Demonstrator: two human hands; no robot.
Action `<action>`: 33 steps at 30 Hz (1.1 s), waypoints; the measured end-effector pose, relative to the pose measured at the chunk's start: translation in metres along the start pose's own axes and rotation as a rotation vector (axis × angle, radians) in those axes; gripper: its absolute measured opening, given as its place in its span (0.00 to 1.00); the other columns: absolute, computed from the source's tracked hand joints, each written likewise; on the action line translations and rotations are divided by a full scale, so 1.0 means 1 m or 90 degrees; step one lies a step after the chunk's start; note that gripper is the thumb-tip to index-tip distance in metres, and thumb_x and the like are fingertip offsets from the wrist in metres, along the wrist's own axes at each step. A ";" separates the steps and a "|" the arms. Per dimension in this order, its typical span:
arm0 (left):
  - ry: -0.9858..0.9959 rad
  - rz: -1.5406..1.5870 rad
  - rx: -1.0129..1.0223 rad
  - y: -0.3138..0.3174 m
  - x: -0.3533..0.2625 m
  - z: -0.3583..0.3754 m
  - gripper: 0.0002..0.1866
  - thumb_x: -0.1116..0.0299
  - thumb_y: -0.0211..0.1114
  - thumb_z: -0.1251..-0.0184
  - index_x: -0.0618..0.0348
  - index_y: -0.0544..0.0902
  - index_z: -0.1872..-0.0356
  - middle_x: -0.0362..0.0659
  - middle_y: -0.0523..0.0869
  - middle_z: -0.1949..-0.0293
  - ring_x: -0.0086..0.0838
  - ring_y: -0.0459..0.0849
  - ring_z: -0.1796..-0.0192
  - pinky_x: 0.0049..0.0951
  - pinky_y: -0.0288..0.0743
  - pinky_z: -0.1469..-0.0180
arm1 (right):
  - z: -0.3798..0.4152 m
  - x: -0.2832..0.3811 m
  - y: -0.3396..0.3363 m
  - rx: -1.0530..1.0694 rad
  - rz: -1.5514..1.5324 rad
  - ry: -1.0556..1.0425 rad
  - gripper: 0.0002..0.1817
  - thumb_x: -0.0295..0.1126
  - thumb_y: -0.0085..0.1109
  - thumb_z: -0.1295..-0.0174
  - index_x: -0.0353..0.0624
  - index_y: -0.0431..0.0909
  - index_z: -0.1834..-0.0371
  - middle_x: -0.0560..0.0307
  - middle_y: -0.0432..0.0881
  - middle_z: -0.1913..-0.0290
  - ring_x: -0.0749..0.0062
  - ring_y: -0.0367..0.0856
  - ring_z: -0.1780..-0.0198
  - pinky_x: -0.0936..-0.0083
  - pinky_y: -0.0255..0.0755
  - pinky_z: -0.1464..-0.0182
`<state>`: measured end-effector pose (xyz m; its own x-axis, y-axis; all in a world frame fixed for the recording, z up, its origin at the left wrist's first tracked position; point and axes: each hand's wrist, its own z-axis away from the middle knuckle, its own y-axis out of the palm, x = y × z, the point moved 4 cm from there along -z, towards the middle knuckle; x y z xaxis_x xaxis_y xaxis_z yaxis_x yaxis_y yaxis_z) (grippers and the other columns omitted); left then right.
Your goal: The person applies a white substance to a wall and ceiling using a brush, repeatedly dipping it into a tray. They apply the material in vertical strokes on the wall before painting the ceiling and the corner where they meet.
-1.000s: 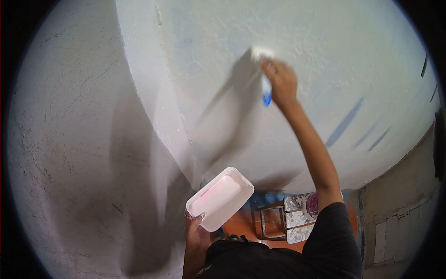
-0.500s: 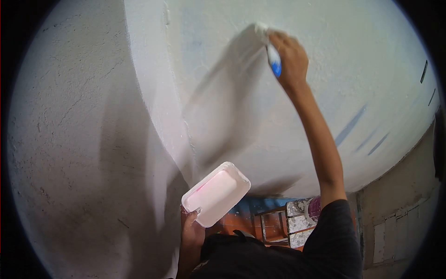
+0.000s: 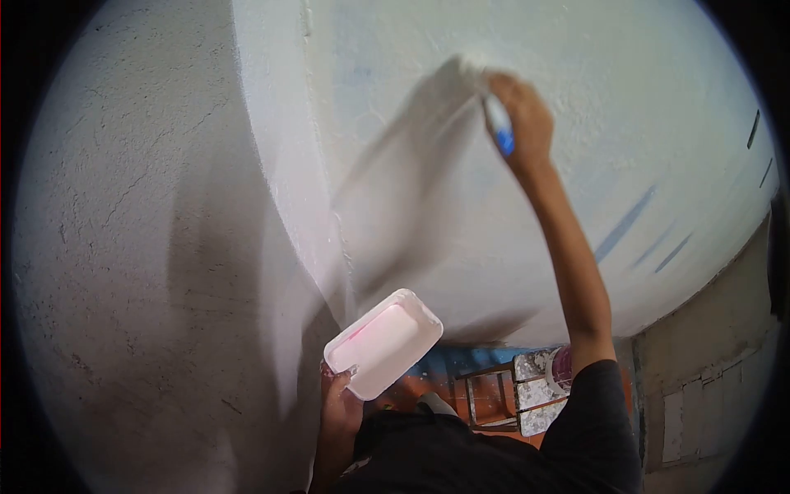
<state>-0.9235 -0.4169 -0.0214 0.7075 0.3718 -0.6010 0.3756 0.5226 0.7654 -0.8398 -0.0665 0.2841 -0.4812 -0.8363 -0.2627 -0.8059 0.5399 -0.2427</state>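
My right hand (image 3: pixel 522 119) is raised against the pale wall (image 3: pixel 527 247), closed round a paintbrush (image 3: pixel 500 132) with a white and blue handle. The bristles touch the wall and look smeared by motion. Low in the view, my left hand (image 3: pixel 339 403) grips the near corner of a white plastic tray (image 3: pixel 383 344), thumb over its rim. Inside the tray are white paint and a pink streak along one side. Faint bluish patches show through the wall's white coat.
A rough grey wall (image 3: pixel 123 247) meets the painted wall at a corner on the left. Below, a paint-spattered stool or small ladder (image 3: pixel 535 391) stands on the orange floor with a purple bucket (image 3: pixel 561 369) on it. Wall and panels (image 3: pixel 699 412) lie at lower right.
My right hand and the paintbrush have moved slightly down and right along the wall. The tray in my left hand has barely moved.
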 end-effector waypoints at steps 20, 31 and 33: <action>0.002 -0.004 0.008 0.004 -0.005 -0.010 0.30 0.75 0.55 0.34 0.59 0.63 0.30 0.50 0.73 0.35 0.39 0.75 0.32 0.43 0.73 0.32 | -0.061 -0.008 0.011 0.030 -0.010 0.008 0.16 0.29 0.64 0.42 0.45 0.84 0.50 0.54 0.86 0.52 0.57 0.84 0.53 0.65 0.77 0.50; -0.018 0.036 -0.017 -0.028 0.012 -0.017 0.28 0.76 0.53 0.31 0.57 0.63 0.30 0.49 0.73 0.34 0.40 0.75 0.32 0.44 0.73 0.32 | 0.252 0.083 0.051 0.352 0.003 -0.058 0.17 0.31 0.57 0.40 0.50 0.81 0.46 0.61 0.81 0.48 0.64 0.81 0.52 0.63 0.74 0.54; -0.013 0.017 -0.011 -0.027 0.010 -0.018 0.28 0.76 0.53 0.31 0.57 0.63 0.30 0.49 0.73 0.34 0.40 0.75 0.32 0.43 0.73 0.32 | 0.264 0.084 0.052 0.429 -0.090 -0.019 0.16 0.30 0.56 0.40 0.49 0.82 0.48 0.60 0.83 0.47 0.63 0.81 0.51 0.62 0.74 0.53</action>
<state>-0.9374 -0.4135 -0.0518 0.7294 0.3707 -0.5750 0.3458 0.5254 0.7774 -0.8312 -0.0835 0.0030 -0.3697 -0.9053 -0.2092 -0.4647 0.3751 -0.8021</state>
